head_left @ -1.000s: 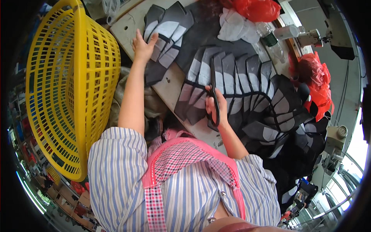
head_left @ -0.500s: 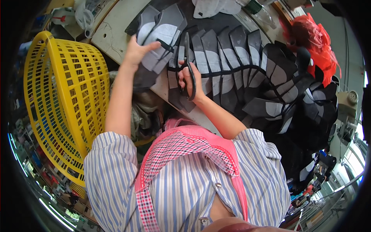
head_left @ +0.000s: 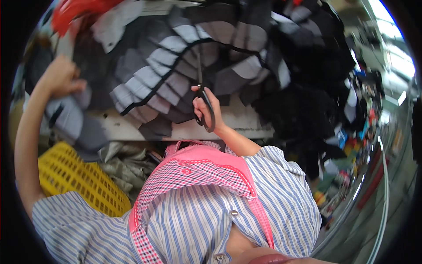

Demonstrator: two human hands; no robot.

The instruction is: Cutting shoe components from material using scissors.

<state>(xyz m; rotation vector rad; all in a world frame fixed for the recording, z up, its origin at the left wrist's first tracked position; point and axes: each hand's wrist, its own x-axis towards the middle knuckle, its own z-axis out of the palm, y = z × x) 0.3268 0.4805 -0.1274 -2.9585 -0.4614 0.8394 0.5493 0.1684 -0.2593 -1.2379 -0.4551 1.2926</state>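
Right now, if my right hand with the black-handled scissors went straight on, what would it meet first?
Likely the overlapping row of flat grey and white pieces; your right hand points its scissors that way, though depth is unclear.

Dark grey fabric pieces [head_left: 235, 77] carry pale grey, nearly white panels — some a duller, mauve-tinged grey — crossed by a black binding strip [head_left: 179, 59]. The scissors [head_left: 201, 91] have black handles and a greyish blade. The white shirt [head_left: 281, 189] is striped blue; the apron [head_left: 187, 163] is plain pink above a pink, black and white check. The slotted basket [head_left: 81, 176] is yellow, the plastic bag [head_left: 88, 12] orange-red, the tabletop [head_left: 239, 118] off-white.
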